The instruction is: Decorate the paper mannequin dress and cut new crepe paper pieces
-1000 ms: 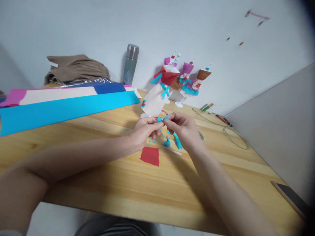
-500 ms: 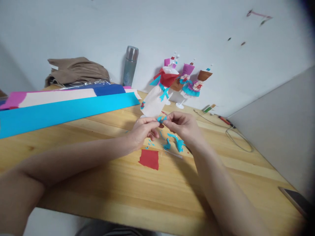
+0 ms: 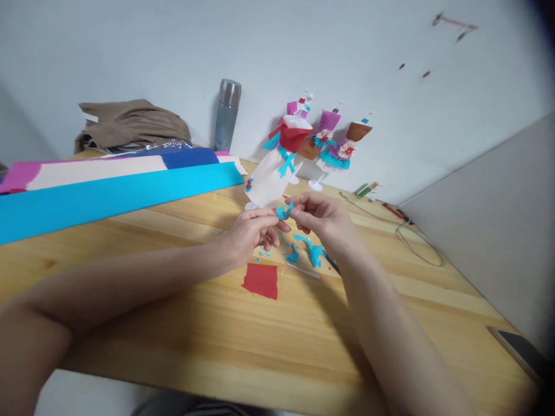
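Note:
Between my two hands is a small piece of blue crepe paper (image 3: 284, 212), pinched from both sides above the wooden table. My left hand (image 3: 255, 230) holds its left end between thumb and fingers, the other fingers curled below. On its right end, the thumb and forefinger of my right hand (image 3: 321, 216) are closed. Below lie crumpled blue paper scraps (image 3: 315, 254) and a red paper square (image 3: 260, 281). Just behind my hands stands a miniature dress form (image 3: 271, 173) with a red top, a pale skirt and a blue bow.
More dressed miniature forms (image 3: 347, 151) stand by the wall. A long blue paper roll (image 3: 121, 193) and other folded papers lie left, before brown cloth (image 3: 134, 124) and a thermos (image 3: 228, 112). A cable (image 3: 416, 254) runs at the right; a phone-like dark object (image 3: 518, 349) lies nearer.
The blue paper piece now shows more spread out between my fingertips, its right end pointing up. My hands stay almost in the same place; the whole view has shifted slightly.

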`<state>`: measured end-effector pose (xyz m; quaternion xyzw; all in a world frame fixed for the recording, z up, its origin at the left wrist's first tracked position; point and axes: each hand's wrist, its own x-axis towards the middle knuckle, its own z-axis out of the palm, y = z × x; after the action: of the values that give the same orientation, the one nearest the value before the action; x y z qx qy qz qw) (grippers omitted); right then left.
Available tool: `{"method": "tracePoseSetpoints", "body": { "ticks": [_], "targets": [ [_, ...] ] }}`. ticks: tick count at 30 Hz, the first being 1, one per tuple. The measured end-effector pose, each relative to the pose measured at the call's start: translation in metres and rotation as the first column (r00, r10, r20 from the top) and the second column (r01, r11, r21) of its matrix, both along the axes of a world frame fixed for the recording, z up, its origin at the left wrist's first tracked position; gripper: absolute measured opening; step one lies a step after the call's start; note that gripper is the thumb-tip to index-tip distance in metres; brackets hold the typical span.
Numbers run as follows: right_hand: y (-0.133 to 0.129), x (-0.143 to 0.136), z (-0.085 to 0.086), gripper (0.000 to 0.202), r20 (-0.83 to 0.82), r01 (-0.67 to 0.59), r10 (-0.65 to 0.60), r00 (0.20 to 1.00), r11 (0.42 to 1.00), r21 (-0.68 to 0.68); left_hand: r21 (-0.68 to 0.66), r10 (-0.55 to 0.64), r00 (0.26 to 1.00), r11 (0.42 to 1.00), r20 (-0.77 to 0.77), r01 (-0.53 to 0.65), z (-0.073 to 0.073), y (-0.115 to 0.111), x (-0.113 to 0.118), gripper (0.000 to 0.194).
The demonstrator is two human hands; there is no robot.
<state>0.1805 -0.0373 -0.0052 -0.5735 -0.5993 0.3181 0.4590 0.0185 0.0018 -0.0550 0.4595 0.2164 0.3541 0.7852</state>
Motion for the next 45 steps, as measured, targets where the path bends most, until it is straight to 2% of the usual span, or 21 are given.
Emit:
{"method": "tracePoseSetpoints", "body": {
  "ticks": [7,15,19,31,34,39,42,45],
  "targets": [
    [-0.002,-0.003,-0.003,0.031,-0.035,-0.015,0.013,0.999,0.998,-0.056,-0.076,-0.009,0.998,0.997,0.061,0.013,0.001,-0.002,0.001,0.013],
    [0.002,-0.007,-0.011,0.023,-0.063,0.054,-0.053,0.997,0.998,0.018,0.009,-0.004,1.000,1.000,0.002,0.004,-0.004,-0.002,0.001,0.019],
    [0.001,-0.008,-0.011,0.023,-0.060,0.091,-0.091,0.994,0.996,-0.005,0.031,-0.003,1.000,1.000,-0.007,0.003,-0.006,-0.002,0.001,0.019],
    [0.003,-0.008,-0.012,0.027,-0.110,0.084,-0.088,0.990,0.996,-0.038,0.025,0.030,0.999,0.999,-0.039,-0.029,-0.002,-0.003,0.002,0.011],
    [0.002,-0.009,-0.014,0.023,-0.078,0.063,-0.063,0.995,0.998,-0.010,0.018,0.019,0.999,1.000,-0.037,-0.018,-0.002,-0.004,0.003,0.012],
    [0.002,-0.012,-0.019,0.022,0.073,0.062,-0.071,0.995,0.991,0.115,-0.043,0.015,1.000,0.999,-0.010,-0.015,-0.003,-0.002,0.003,0.010],
    [0.002,-0.014,-0.019,0.024,0.095,0.052,-0.061,0.994,0.993,0.102,-0.059,0.002,1.000,0.998,-0.007,-0.002,-0.003,0.000,0.002,0.009],
    [0.000,-0.013,-0.016,0.026,0.053,0.033,-0.037,0.998,0.997,0.070,0.018,0.023,0.998,1.000,-0.054,-0.022,-0.002,0.000,0.000,0.019]
  ]
}}
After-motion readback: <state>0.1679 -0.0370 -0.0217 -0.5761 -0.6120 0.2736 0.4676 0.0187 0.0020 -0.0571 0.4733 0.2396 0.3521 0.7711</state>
